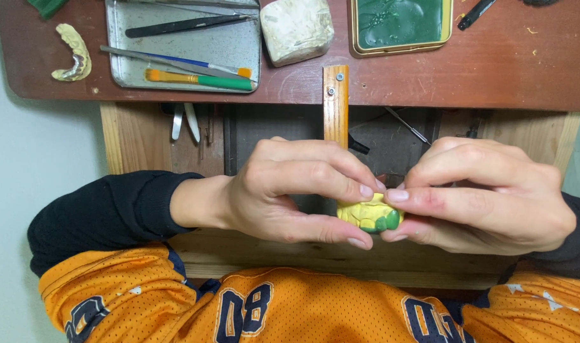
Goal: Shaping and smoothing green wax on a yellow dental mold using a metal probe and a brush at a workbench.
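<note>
Head view, looking down at two bare hands held close together in front of an orange jersey [290, 305] with dark sleeves. The left hand [283, 194] and the right hand [486, 197] meet at the middle of the scene, and both pinch one small yellow cast [366, 215], a lumpy piece with green wax on its near right side. The fingertips of each hand are pressed against it from either side, thumbs beneath and forefingers on top, so the cast is held in the air just above the near wooden edge of the workbench.

A narrow wooden peg [335, 105] juts out from the bench toward the hands, just beyond them. Farther off lies the reddish-brown bench top [525, 63]. On it, at far left, rests a pale curved dental cast [74, 54]. Right of that sits a metal tray [239, 44] holding thin tools, among them a brush with an orange and green handle [198, 79]. A whitish stone block [297, 28] stands beside the tray, and to its right is a shallow tin of green wax [401, 22].
</note>
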